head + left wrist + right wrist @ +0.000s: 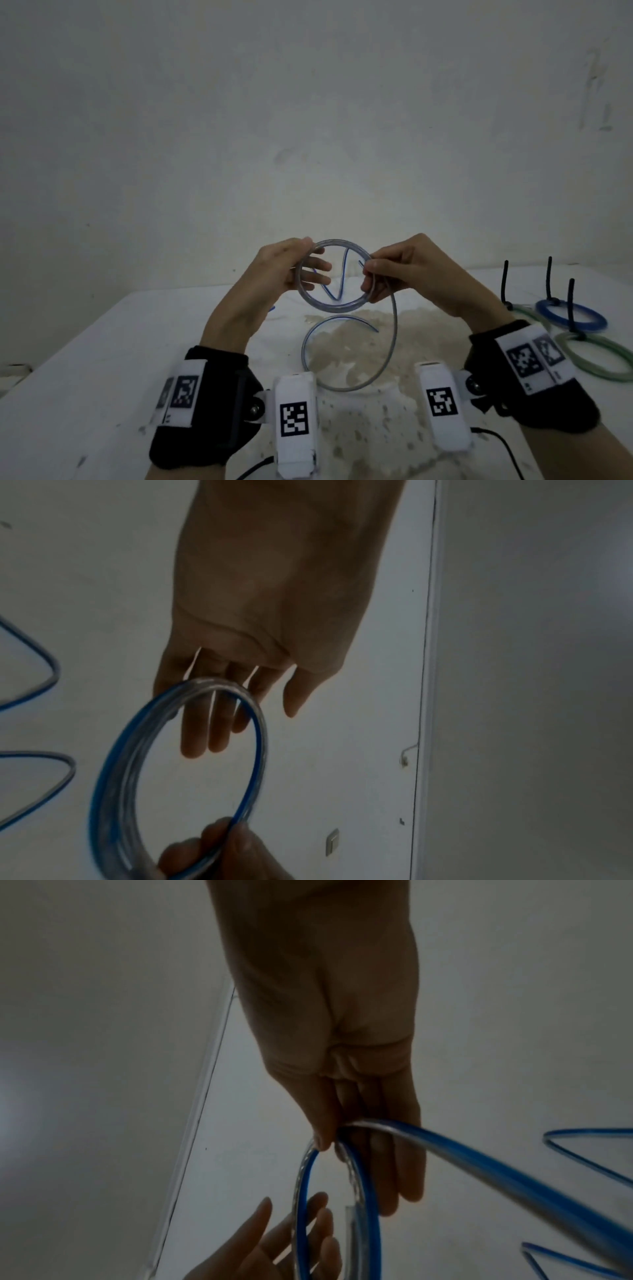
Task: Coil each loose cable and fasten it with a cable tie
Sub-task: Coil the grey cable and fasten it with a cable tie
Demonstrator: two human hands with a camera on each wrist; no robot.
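Note:
I hold a small coil of clear cable with a blue stripe (329, 308) upright above the white table (102, 359). My left hand (313, 267) supports its left side with straight fingers (205, 723) lying against the turns (113, 777), thumb just apart. My right hand (371, 270) pinches the coil's right side between thumb and fingers (325, 1123), where the turns (303, 1191) meet. The loose tail (394, 329) drops from that pinch, curves along the table and ends near the middle (375, 329).
Three finished coils lie at the table's right: a blue one (572, 317) and two green ones (596, 359) (527, 313), each with a black tie (570, 301) sticking up. Another stretch of blue-striped cable (329, 291) lies behind the coil. A wall stands close behind.

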